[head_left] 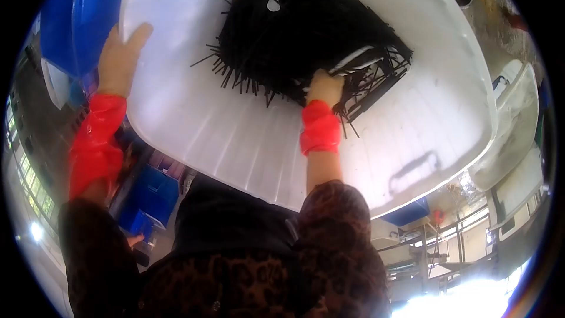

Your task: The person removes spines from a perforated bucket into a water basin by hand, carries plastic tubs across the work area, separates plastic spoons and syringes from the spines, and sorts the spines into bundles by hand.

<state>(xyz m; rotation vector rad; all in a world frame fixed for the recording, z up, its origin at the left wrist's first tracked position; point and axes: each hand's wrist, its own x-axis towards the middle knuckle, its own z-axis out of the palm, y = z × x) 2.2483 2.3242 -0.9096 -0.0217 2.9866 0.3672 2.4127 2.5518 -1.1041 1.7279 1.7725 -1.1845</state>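
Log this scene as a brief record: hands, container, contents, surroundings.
Left hand: gloved, straddling the rim of the white tub
Right hand: gloved, touching the black strips; fingertips hidden
Container: white tub
Contents: black strips, heaped, with a white strip beside the right hand
Surroundings: blue container beyond the left hand

- Cannot see the fingertips of the right hand [325, 87], buried among the black strips [294, 35]; cannot tell the grip.
- Cannot make out separate fingers on the left hand [120, 65], blurred at the rim of the white tub [247, 159].
- Cannot follow single strips mid-pile, merged into one dark mass.
- Cannot identify the white bands [355, 59], partly covered by strips.
- Cut off at the top edge: the tub's far rim.
- Cropped by the dark lens border: the blue container [85, 12].
- Washed out at lower right by glare [459, 301].
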